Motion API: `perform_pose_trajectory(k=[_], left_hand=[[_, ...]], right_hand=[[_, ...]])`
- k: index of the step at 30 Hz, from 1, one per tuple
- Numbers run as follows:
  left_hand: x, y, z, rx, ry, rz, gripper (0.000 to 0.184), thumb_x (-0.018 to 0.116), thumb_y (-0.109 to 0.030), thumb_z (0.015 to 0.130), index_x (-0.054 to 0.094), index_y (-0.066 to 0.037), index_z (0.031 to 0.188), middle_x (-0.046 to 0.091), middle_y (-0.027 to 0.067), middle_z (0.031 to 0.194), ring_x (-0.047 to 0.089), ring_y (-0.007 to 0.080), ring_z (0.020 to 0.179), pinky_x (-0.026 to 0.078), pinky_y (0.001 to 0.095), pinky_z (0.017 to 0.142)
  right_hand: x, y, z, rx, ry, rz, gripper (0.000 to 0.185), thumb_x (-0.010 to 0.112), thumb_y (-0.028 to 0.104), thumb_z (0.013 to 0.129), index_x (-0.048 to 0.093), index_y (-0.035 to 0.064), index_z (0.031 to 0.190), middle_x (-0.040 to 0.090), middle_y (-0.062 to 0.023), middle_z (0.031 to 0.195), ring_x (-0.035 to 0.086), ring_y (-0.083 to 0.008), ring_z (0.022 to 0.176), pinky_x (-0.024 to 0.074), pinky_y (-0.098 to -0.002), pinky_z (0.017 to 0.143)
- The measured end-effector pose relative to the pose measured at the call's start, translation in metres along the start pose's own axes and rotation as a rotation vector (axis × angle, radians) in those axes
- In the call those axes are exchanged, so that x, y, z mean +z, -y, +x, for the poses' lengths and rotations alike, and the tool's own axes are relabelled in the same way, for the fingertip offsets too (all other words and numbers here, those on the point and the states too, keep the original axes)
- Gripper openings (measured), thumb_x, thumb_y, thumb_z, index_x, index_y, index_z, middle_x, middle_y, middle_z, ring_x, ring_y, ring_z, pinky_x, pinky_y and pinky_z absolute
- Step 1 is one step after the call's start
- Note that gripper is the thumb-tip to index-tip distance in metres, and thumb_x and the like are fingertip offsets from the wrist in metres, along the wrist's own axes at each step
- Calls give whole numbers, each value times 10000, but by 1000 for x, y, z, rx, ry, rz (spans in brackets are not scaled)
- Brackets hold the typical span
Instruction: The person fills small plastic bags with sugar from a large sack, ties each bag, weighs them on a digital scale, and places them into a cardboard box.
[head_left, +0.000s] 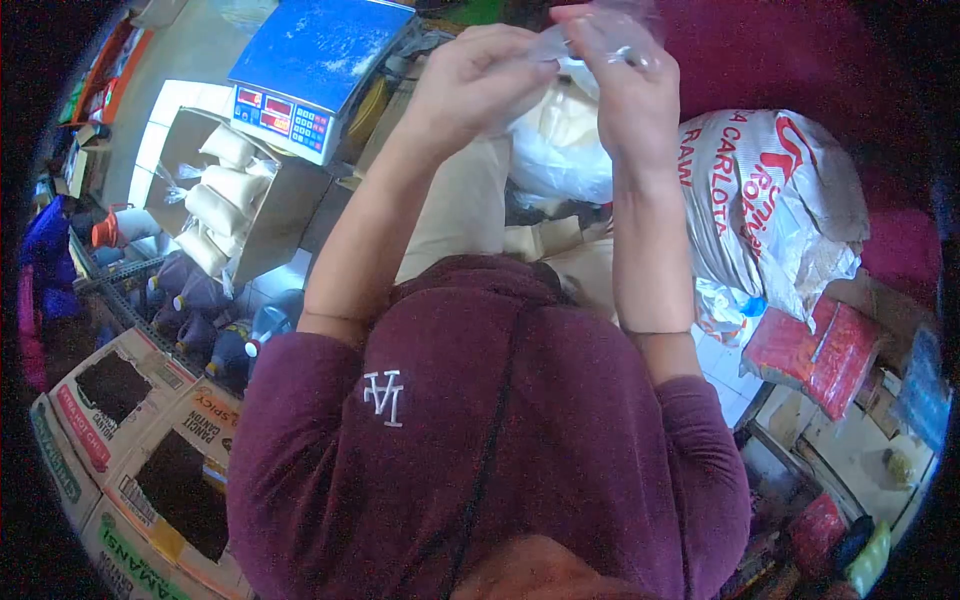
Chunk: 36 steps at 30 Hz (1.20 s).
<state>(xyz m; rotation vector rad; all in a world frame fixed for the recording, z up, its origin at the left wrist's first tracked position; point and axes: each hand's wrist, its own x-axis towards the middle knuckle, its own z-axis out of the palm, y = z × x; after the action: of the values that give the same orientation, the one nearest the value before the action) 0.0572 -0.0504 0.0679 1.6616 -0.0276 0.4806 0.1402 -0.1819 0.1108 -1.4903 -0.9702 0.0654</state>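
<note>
In the upper middle of the head view, my left hand (478,82) is closed, pinching the edge of a clear plastic bag (553,45). Across from it, my right hand (632,88) has its fingers bent around the same thin plastic, partly blurred. Just below and beyond both hands sits a larger translucent bag (565,140) with pale, cream-coloured contents, close to my legs. Part of it is hidden by my right hand.
A blue digital scale (310,60) stands at the upper left. Beside it, a cardboard box (285,215) holds several filled white bags (215,212). A printed white sack (760,200) leans at the right, above a red package (812,355). Dark bottles (190,290) and cartons (170,440) stand at the left.
</note>
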Motion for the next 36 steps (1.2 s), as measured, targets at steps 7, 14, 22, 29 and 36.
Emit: perform_pose_trajectory(k=[7,14,22,29,36], left_hand=[[-8,-11,-7,135,-26,185,194,581,-128,824,662,-1,947,624,72,978,558,162,925,414,282,833],[-11,-25,-10,211,-159,60,182,540,-110,877,642,7,972,641,87,963,601,189,887,453,282,810],[-28,-48,6,293,-197,-797,102,535,-118,903,573,-23,904,589,139,1070,536,240,1076,434,390,922],[-32,-33,2,-1,-381,-1102,141,582,-154,877,579,-32,946,569,117,1187,520,240,1111,417,394,970],[-41,-15,-4,-65,-256,-1157,185,584,-164,877,588,-15,986,591,102,1118,546,232,1061,420,390,961]], right_hand=[[-1,-29,-10,393,-200,481,240,600,82,831,619,9,1059,589,-47,1087,557,-156,935,431,-280,833],[-18,-11,-2,88,33,514,306,587,214,875,566,4,1097,595,-73,1082,573,-177,946,437,-303,850],[13,-53,-71,770,509,1559,698,339,625,882,394,90,1328,535,-162,1214,546,-391,1035,471,-552,815],[-8,-52,-69,596,584,1578,704,535,529,846,361,58,1341,500,-217,1237,543,-392,1045,456,-521,861],[-2,-20,-86,97,65,-36,739,749,115,696,372,44,1328,474,-157,1275,475,-314,1155,362,-393,998]])
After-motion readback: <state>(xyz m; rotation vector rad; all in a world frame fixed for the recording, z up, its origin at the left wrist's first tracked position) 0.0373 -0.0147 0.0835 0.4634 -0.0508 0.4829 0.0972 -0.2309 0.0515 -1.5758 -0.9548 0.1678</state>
